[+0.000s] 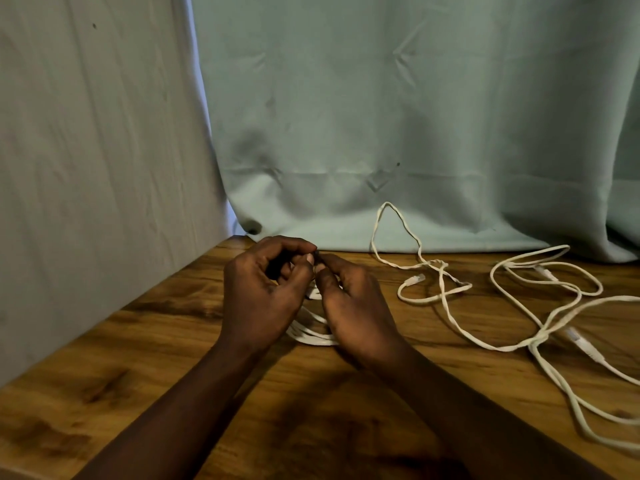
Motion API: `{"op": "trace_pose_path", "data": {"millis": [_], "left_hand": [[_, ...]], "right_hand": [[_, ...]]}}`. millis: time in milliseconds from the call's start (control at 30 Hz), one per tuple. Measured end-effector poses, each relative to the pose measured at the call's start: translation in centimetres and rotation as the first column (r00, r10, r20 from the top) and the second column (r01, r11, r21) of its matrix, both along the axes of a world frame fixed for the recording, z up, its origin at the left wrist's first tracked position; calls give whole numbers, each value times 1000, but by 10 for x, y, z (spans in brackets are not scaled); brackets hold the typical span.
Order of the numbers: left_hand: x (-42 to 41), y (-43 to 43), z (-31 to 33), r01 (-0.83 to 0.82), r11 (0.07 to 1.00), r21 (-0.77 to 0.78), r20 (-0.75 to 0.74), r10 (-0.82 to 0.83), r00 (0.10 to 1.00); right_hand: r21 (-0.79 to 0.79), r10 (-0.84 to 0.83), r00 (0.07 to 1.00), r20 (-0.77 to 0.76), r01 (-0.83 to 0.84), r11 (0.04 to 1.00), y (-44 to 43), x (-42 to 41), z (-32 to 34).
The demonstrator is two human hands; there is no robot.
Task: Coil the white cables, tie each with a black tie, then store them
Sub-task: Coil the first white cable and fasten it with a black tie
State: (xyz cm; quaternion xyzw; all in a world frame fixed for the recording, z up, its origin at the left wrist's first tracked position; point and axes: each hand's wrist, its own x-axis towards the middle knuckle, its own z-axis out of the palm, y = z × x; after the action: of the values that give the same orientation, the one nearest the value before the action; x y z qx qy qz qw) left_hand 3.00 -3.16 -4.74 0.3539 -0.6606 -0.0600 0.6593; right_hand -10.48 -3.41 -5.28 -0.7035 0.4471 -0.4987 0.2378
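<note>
— Where is the coiled white cable?

— On the wooden table, left of the middle, flat in several loops; both hands are above it and cover most of it, so only its near edge and a bit between the hands show.

— And the black tie?

— Only a small dark tip shows, right where the two hands meet above the far side of the coil; whether it goes round the cable I cannot tell.

— How is each hand?

— The left hand has its fingers curled inward, thumb and fingertips pinching the tie; the right hand lies palm down, its fingers bent, thumb and forefinger pinched on the same tip; the fingertips of both hands touch.

— What lies around them?

— To the right, apart from the coil, a loose white cable sprawls in open loops, one clear connector resting on the wood; further right a second loose cable tangles toward the table's edge, crossing the first.

— Behind?

— A green cloth hangs down to the table's back edge; a pale cloth hangs along the left side.
</note>
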Motion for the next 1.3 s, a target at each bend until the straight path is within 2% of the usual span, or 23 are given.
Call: {"op": "trace_pose_path", "data": {"millis": [300,567,900,1300], "left_hand": [[1,-2,-2,47,999,11,-21,-47,999],[3,-8,-3,216,969,123,-189,-191,963],[3,-6,-2,298,945,137,-219,-265,939],[6,-8,-2,294,939,179,-214,-255,943]], "right_hand": [[32,14,1000,19,-15,999,2,-1,2],[6,-2,999,-40,2,1000,4,0,1],[22,-4,998,-58,5,1000,6,0,2],[4,-19,995,-102,20,1000,6,2,1]]}}
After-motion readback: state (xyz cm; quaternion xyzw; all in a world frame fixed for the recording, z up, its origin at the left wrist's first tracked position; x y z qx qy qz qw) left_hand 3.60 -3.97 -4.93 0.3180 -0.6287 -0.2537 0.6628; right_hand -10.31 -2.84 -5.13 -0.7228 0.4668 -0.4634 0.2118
